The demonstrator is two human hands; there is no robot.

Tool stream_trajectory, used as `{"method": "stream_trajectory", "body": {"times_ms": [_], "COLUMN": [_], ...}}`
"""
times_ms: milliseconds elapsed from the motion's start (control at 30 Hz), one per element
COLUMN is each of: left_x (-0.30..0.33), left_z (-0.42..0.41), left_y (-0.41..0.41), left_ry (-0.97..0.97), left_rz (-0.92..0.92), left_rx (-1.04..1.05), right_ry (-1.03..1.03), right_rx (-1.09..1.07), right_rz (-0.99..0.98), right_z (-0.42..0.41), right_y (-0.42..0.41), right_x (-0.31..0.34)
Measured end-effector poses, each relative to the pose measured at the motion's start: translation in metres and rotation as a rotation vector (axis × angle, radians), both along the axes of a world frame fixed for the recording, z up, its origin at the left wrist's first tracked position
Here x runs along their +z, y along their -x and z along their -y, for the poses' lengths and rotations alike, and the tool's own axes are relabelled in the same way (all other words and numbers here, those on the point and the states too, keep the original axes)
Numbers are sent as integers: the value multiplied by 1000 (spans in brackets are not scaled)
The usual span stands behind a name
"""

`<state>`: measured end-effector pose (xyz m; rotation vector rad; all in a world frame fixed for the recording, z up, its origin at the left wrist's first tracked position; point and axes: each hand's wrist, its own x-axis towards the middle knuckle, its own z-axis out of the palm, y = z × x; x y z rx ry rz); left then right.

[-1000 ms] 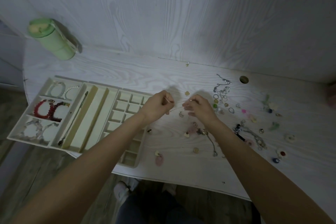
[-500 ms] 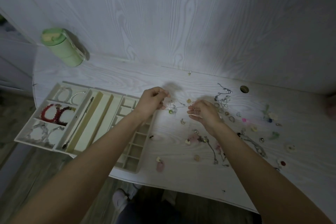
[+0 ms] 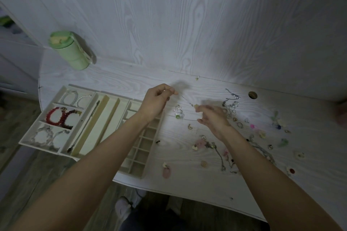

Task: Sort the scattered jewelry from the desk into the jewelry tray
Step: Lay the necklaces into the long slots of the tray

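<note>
— Left hand [image 3: 156, 100] pinches one end of a thin chain [image 3: 187, 101]; right hand [image 3: 213, 118], blurred, seems to grip the other end.

— Where's it lying?

— Stretched above the table's middle, long axis left to right. The tray [image 3: 105, 99] sits at the left edge, nearer the left hand, so that end probably leads.

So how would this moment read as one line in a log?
step: lifting thin chain | left hand: pinches one end | right hand: blurred, at other end | tray: bracelets in left sections | desk: jewelry scattered
</note>
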<state>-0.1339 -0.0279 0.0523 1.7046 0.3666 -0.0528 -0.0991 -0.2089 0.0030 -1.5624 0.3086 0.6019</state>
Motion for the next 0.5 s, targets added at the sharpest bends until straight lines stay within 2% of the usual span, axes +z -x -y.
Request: {"method": "stream_trajectory", "body": {"times_ms": [67, 133, 300, 367, 500], "left_x": [4, 7, 14, 17, 20], "left_z": [0, 0, -1, 0, -2], "left_y": [0, -1, -2, 0, 5], "left_ry": [-49, -75, -35, -19, 29], "left_rz": [32, 61, 68, 50, -11], "left_rx": [-18, -12, -59, -99, -153], "right_ry": [177, 248, 232, 120, -277], "right_rx": [142, 211, 152, 91, -7], "right_rz": [178, 291, 328, 266, 148], "right_z": [0, 1, 8, 8, 6], "right_y": [3, 3, 2, 0, -7], "right_x": [4, 7, 18, 22, 35]}}
